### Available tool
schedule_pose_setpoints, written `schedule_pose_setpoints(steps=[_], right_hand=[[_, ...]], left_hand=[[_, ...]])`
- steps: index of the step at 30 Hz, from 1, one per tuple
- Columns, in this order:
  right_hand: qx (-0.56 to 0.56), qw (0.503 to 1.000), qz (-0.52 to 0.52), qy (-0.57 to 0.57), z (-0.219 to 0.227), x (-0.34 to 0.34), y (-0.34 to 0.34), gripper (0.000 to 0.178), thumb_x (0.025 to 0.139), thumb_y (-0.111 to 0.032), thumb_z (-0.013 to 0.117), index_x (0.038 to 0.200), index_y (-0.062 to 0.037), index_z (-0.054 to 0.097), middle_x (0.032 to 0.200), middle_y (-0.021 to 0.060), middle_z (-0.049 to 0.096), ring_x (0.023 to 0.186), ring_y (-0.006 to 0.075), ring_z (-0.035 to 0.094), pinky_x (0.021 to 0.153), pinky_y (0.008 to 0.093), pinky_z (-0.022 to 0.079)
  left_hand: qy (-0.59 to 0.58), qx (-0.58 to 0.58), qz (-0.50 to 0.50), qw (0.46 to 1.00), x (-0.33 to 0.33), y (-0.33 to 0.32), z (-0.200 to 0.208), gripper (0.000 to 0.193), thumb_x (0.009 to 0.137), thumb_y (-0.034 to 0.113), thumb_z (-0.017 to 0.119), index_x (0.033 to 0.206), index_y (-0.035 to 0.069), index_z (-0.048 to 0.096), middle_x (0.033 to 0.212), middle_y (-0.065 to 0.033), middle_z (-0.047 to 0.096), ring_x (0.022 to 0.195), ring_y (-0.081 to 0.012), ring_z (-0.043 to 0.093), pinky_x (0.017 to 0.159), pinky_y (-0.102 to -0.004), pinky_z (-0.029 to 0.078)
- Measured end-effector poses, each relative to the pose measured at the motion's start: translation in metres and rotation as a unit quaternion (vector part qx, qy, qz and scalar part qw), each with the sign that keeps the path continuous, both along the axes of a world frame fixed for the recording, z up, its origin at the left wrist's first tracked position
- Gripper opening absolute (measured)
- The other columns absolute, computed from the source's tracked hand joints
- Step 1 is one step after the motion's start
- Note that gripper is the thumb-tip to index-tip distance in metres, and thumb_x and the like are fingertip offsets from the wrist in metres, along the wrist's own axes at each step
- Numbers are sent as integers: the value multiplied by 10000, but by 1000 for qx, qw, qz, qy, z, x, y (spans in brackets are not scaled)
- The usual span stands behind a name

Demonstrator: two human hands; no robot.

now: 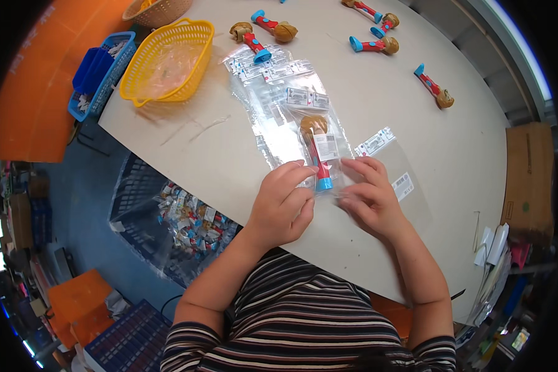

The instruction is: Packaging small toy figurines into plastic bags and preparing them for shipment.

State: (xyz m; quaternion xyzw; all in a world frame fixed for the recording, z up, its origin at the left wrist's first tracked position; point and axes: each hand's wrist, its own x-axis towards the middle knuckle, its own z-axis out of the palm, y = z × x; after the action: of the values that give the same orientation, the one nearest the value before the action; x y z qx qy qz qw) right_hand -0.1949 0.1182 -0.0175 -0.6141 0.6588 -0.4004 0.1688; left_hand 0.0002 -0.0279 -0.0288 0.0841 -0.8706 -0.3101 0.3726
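Between my hands on the table lies a clear plastic bag [299, 97] with a printed header. Inside it is a toy [323, 170] with a brown round head, a red body and a blue end; a white label covers part of it. My left hand [283, 201] has its fingers closed on the bag's left edge beside the toy's lower end. At the opposite edge, the bent fingers and thumb of my right hand [373, 195] grip the film. Under and beyond this bag spreads a pile of flat clear bags [260, 118]. Another flat bag [390, 160] lies just past my right hand.
Similar loose toys [367, 45] are scattered at the far side. A yellow basket [129, 87], a blue basket [113, 77] and a tan basket [158, 15] stand at the far left. Below the table's left edge, a dark blue crate [123, 192] holds many bagged toys. A cardboard box [528, 180] is at right.
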Motion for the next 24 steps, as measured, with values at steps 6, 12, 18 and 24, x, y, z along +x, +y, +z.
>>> schedule_pose_setpoints(steps=[6, 12, 18, 24], right_hand=[[-52, 997, 22, 53, -7, -3, 5, 201, 746, -57, 790, 936, -74, 726, 1226, 97, 665, 1140, 326, 569, 952, 403, 478], [-70, 994, 33, 72, -9, -1, 7, 207, 744, -70, 796, 936, -60, 720, 1201, 100, 672, 1088, 328, 598, 928, 404, 487], [-76, 996, 18, 35, -9, 0, 5, 166, 759, -51, 779, 914, -49, 719, 1174, 115, 684, 1067, 335, 605, 903, 403, 501], [-72, 997, 18, 13, -10, -3, 4, 120, 789, -45, 744, 902, -26, 711, 1160, 123, 691, 1052, 333, 605, 911, 391, 493]], left_hand=[[-43, 22, -100, 994, 13, -13, 7, 450, 692, 122, 768, 1124, 76, 648, 1352, -160, 559, 1224, -380, 534, 1027, -473, 433], [-108, -49, -125, 985, 12, -16, 2, 520, 677, 176, 832, 1164, 119, 658, 1291, -144, 577, 1177, -358, 560, 993, -468, 452], [-27, -120, -44, 991, 12, 2, -18, 423, 712, 175, 831, 1101, 113, 678, 1212, -118, 607, 1056, -317, 620, 862, -431, 505], [-16, -122, -46, 991, 7, 10, -18, 256, 742, 107, 801, 975, 82, 698, 1052, -104, 653, 983, -297, 642, 818, -398, 508]])
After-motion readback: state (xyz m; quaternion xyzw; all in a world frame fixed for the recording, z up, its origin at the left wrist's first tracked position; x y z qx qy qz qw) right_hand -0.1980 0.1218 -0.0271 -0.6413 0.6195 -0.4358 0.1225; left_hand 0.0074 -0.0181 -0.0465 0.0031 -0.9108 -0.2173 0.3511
